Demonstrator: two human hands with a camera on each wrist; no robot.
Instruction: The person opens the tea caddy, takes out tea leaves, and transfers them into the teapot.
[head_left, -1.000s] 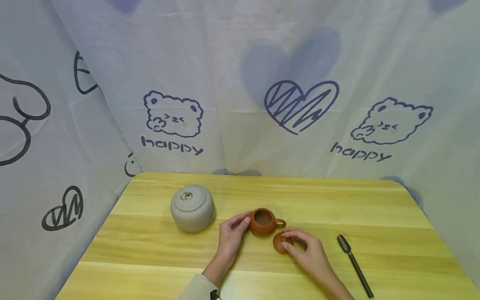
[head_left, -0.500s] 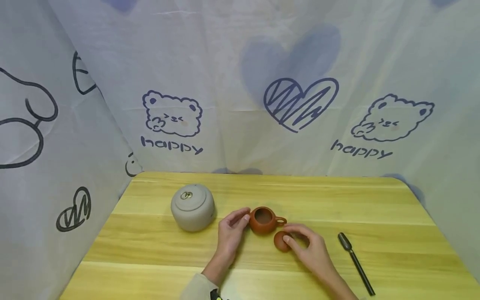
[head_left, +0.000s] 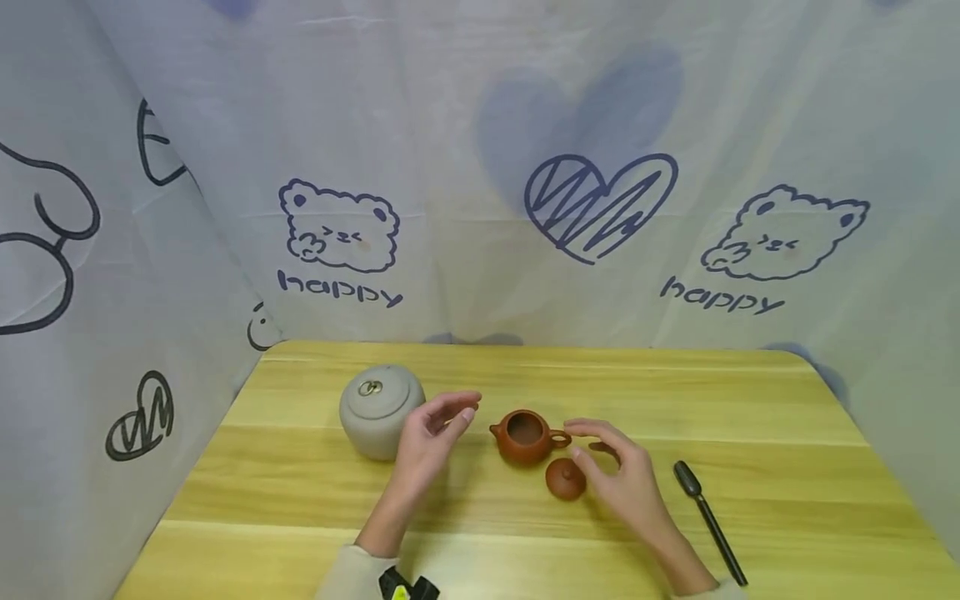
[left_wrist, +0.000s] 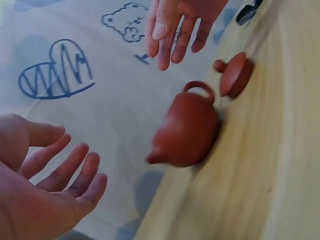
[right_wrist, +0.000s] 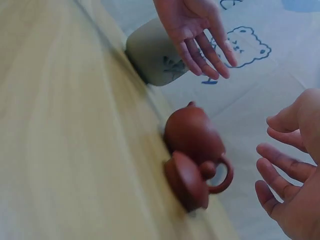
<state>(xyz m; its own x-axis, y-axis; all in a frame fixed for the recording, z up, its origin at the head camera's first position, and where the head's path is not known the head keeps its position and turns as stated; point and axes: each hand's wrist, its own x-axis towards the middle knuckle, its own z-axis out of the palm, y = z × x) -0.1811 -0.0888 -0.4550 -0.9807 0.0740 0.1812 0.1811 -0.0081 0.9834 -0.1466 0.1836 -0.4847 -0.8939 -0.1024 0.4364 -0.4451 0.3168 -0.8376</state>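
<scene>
Clay teapot [head_left: 522, 455] sits upright on the wood-grain table [head_left: 262, 508], near the middle, mouth uncovered, spout toward the left hand [head_left: 422, 446], handle toward the right hand [head_left: 622, 482]. Its lid [head_left: 566, 480] lies knob up on the table, just beside the pot on the near side below the handle; a small gap shows between them in the left wrist view. Grip state: both hands hold nothing. Left fingers and thumb are apart, in the air off the spout; right fingers and thumb are apart too, near the handle and lid, clear of both in the wrist views. Surroundings: lidded grey jar [head_left: 377, 427] with a ring on top stands to the left, partly covered by the left hand in the head view. Dark long-handled scoop [head_left: 712, 522] lies to the right, well apart from the pot, with the right hand between it and the lid. Printed cloth [head_left: 465, 133] with hearts, bears and "happy" lettering hangs behind the table and along its left side.
</scene>
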